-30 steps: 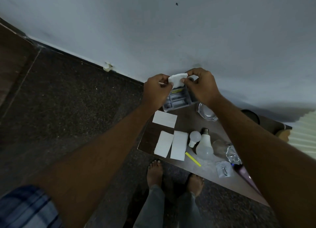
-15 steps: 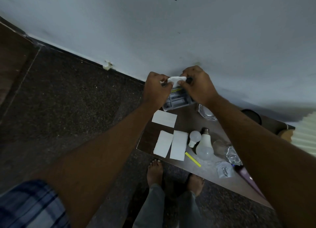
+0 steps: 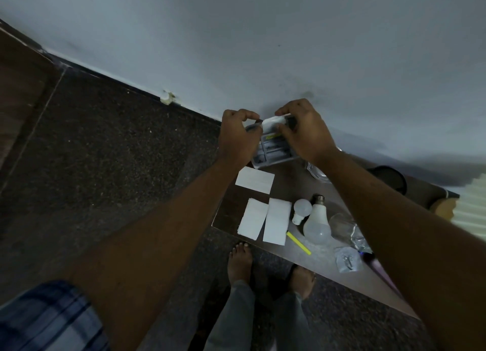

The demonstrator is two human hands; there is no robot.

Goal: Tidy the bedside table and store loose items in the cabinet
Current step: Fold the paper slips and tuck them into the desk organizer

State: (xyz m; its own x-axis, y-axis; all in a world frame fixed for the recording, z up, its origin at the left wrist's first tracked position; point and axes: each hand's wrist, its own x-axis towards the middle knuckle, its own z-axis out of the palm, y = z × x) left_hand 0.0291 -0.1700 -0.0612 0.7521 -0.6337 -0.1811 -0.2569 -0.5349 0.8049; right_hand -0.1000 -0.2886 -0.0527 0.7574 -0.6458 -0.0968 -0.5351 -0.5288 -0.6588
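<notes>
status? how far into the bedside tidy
Early. Done: three papers lie flat by the table corner. In hand: both hands, left and right, work a white scrap over the tray. Left: bulbs, yellow stick, plastic bags; no cabinet visible.

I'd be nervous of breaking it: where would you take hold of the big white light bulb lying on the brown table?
Probably around the wide frosted dome of the big white light bulb, coming from above with fingers on either side. It lies flat, its metal cap pointing toward the wall, so the dome offers the broadest hold. The small white bulb sits close on its left, so that side is tight.
</notes>
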